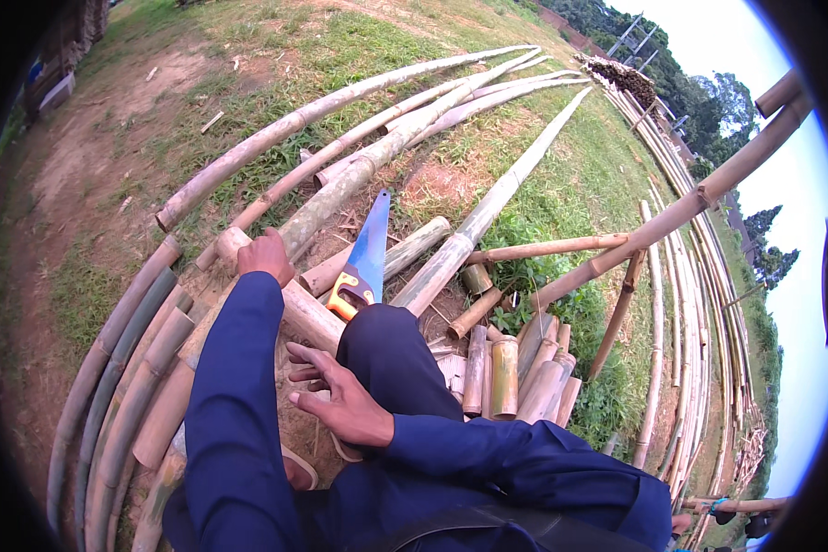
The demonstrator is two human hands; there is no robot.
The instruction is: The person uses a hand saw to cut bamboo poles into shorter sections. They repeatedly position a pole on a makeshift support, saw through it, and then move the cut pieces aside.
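Gripping the cut end of a bamboo pole (290, 299), the left hand (267, 256) is closing its fingers over the top of it, while the right hand (336, 396) is lying open, fingers spread, just beside the raised knee (386, 345) and touching nothing clearly. That pole is lying across the middle of the ground, running from the hand's grip down toward the knee, which is covering its near end. A saw (363, 258) with a blue blade and yellow handle is resting just right of the pole, its handle touching the knee and its blade pointing away. Long poles (359, 170) are fanning out beyond the saw, crowding the far side, and a curved stack of poles (124, 368) is hemming in the left edge. Short cut pieces (515, 368) are lying in a heap to the right, close to the knee, with a thin pole frame (672, 216) leaning over them. Open grass (110, 138) is lying at the upper left, well apart from the hands, giving the only free room; everywhere nearer, bamboo is crowding in on both sides.
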